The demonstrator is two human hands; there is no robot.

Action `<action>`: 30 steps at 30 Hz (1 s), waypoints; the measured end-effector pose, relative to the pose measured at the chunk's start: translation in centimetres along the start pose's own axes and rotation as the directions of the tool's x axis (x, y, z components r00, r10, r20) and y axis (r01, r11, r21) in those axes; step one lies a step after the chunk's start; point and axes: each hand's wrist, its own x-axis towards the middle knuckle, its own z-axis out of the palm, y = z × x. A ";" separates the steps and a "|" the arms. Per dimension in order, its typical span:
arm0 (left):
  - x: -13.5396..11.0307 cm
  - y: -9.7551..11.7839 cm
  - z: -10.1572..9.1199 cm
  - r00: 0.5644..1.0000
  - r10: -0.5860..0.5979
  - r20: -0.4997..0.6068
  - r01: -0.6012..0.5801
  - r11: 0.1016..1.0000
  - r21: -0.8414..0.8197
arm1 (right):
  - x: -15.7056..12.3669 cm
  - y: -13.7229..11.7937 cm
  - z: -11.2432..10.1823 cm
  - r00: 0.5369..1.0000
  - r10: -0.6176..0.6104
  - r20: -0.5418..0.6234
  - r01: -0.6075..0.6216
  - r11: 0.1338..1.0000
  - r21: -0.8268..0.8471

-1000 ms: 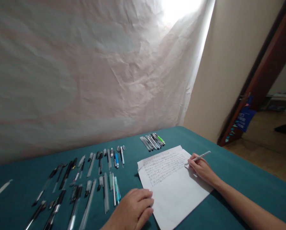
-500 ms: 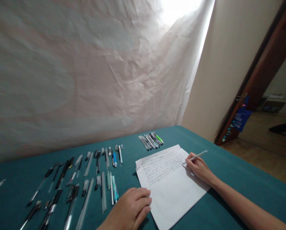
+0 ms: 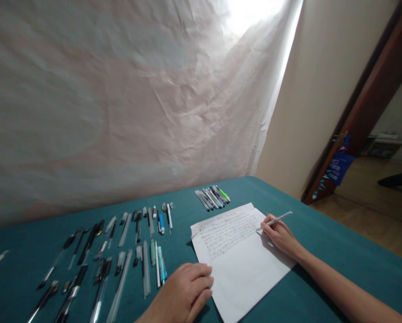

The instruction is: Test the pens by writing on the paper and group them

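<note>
A white sheet of paper (image 3: 244, 278) lies at a slant on the teal tabletop, its upper part covered in lines of dark handwriting. Another sheet's edge shows beneath it at the top. My right hand (image 3: 279, 233) rests on the paper's right side, fingers pinched round a pale, slim pen (image 3: 282, 217). The pen's tip points down at the right end of the written lines. My left hand (image 3: 189, 289) lies at the paper's left edge with the fingers stretched out and touching it, holding nothing.
Pen parts and caps, among them a blue cap (image 3: 161, 224) and a turquoise pen barrel (image 3: 162, 265), lie in two rows on the left. A bundle of pens (image 3: 212, 198) sits behind the paper. A pale sheet hangs behind the table (image 3: 322, 233); a doorway is at right.
</note>
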 end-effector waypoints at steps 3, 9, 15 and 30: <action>-0.1 0.0 0.0 1.000 0.004 0.010 -0.004 1.000 0.014 | 0.0 0.0 0.0 1.000 0.005 -0.007 -0.005 1.000 0.000; -0.1 -0.1 0.3 1.000 0.022 0.010 -0.022 0.998 0.051 | 0.0 0.1 -0.1 1.000 0.010 0.021 -0.011 1.000 0.023; -0.1 -0.2 0.5 0.999 0.035 0.015 -0.036 0.995 0.088 | 0.0 0.1 -0.2 1.000 0.014 0.006 -0.014 0.999 0.035; -0.1 -0.2 0.3 0.999 0.036 0.021 -0.038 0.995 0.096 | -0.1 -0.3 -0.2 0.999 0.042 -0.014 -0.041 0.998 0.056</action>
